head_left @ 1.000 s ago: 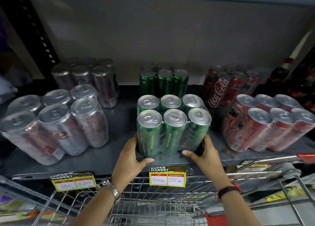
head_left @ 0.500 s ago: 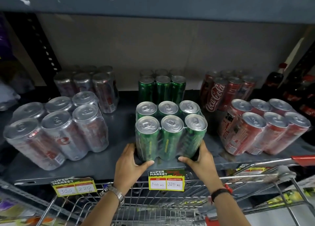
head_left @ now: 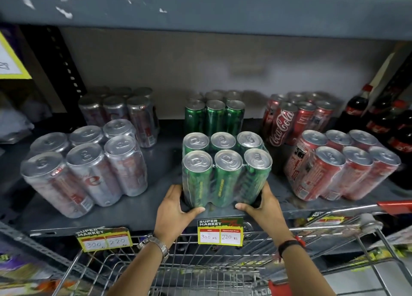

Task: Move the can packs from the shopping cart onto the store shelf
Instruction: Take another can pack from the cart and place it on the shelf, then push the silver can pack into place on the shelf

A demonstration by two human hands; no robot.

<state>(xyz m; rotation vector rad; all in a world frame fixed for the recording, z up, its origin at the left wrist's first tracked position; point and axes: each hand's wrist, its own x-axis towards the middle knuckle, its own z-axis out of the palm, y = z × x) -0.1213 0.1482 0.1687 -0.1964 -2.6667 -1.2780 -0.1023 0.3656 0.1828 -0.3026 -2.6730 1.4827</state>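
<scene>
Green cans, six of them shrink-wrapped into one green six-pack (head_left: 225, 173), stand upright near the front edge of the grey metal store shelf (head_left: 160, 197). The left hand (head_left: 176, 208) clasps the pack's lower left corner, thumb across the front; the right hand (head_left: 265, 206) grips the lower right corner the same way. A second green pack (head_left: 215, 115) stands directly behind it, near the back wall. To the left sit two silver can packs, one at the front (head_left: 87, 173) and one behind (head_left: 120, 112); to the right, two red Coca-Cola can packs, front (head_left: 341, 166) and rear (head_left: 298, 119), with dark cola bottles (head_left: 379, 117) beyond. A yellow price tag (head_left: 220, 231) reading 300 and 220 hangs on the shelf lip just below the hands. The wire shopping cart (head_left: 200, 271) lies beneath the forearms, its red handle (head_left: 394, 205) at right.
</scene>
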